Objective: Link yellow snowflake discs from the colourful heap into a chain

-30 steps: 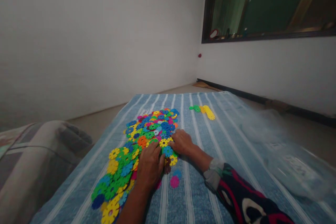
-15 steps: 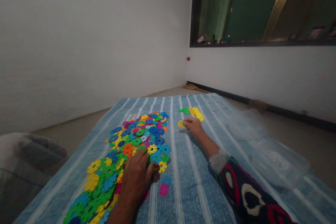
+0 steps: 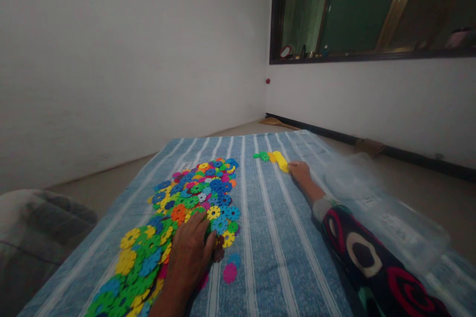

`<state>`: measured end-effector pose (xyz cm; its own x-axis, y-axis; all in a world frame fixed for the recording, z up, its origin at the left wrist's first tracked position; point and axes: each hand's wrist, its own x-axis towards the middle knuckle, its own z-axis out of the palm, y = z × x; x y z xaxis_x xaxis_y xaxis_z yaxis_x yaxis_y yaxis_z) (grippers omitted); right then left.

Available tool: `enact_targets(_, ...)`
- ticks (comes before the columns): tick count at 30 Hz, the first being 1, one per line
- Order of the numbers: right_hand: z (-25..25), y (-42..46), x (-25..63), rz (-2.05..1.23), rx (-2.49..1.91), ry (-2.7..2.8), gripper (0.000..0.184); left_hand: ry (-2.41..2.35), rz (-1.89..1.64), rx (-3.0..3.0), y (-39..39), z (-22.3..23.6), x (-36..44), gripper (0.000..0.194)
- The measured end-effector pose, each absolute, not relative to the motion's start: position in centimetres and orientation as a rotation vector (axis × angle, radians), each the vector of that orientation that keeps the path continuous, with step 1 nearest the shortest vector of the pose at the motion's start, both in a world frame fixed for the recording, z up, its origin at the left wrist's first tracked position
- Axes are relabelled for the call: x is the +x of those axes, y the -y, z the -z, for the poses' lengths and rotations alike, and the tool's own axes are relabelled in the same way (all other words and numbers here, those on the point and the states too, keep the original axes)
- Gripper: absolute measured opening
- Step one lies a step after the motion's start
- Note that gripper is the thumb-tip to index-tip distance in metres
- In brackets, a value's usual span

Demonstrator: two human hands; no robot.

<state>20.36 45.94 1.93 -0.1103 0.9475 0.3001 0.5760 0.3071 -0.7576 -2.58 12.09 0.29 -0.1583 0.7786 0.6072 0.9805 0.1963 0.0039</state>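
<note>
A wide pile of notched, flower-shaped plastic discs [image 3: 201, 188] in many colours covers the left side of the cloth. My left hand [image 3: 191, 242] lies over the near part of this pile, palm down, thumb apart from the fingers. Farther off to the right, a short row of overlapping yellow discs [image 3: 279, 158] runs from green discs [image 3: 264, 156] and an orange-yellow one. At the near end of that row, my right hand [image 3: 299, 171] pinches a yellow disc against the others; the fingertips partly hide it.
A blue and white striped cloth [image 3: 256, 237] covers the table. Clear plastic containers [image 3: 401, 228] stand on the right. Pink [image 3: 230, 273] and light-blue discs lie beside my left wrist. Grey fabric [image 3: 40, 247] shows at lower left.
My right hand has carried the yellow disc away to the right, up to the near end of the yellow row. My left hand stays on the pile.
</note>
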Motion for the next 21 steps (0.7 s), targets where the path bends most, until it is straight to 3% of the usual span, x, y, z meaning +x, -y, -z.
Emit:
enact_targets(11, -1.2, -46.4, 20.4, -0.542, -1.467, 1.882, 0.041, 2.024, 0.622, -1.639, -11.9, -0.4, -2.2, 0.023)
enact_targets(21, -2.0, -43.4, 20.5, -0.468, -1.476, 1.936, 0.04, 2.094, 0.669, -1.62, -11.8, -0.6, -1.2, 0.018)
